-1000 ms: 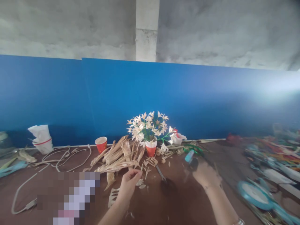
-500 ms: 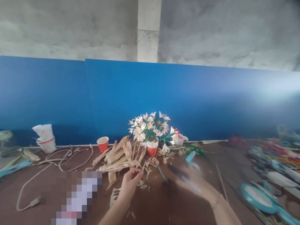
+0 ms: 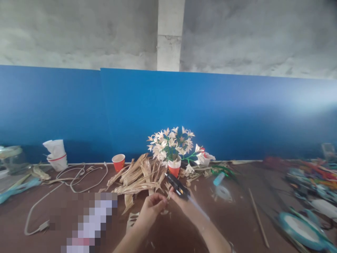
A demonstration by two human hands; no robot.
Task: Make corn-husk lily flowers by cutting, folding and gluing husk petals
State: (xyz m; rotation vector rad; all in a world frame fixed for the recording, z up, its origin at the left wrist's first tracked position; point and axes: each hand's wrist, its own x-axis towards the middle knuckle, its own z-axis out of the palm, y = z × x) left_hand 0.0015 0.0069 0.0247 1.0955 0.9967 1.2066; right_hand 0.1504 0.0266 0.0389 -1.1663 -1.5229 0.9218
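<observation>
My right hand (image 3: 184,203) is wrapped round a black hot glue gun (image 3: 178,186), its nozzle pointing up and left. A long translucent glue stick (image 3: 198,208) trails from its rear end. Close by on the left, my left hand (image 3: 152,207) has thumb and fingers pinched together; what lies between them is too small to make out. Beyond both hands, cream-coloured flowers (image 3: 171,142) on green stems stand in a red and white paper cup (image 3: 174,167). Dried corn husks (image 3: 137,177) are heaped to the left of that cup.
Another red paper cup (image 3: 118,162) stands behind the husks. A white cable (image 3: 34,211) loops across the left side. To the right lie a thin stick (image 3: 258,218), a tape roll (image 3: 223,193), a blue ribbon spool (image 3: 301,228) and tangled coloured materials. A blue panel (image 3: 184,105) closes off the back.
My right hand has swung left with the glue gun, from over the right of the table to beside my left hand. The left hand keeps its pinch; the view has shifted slightly.
</observation>
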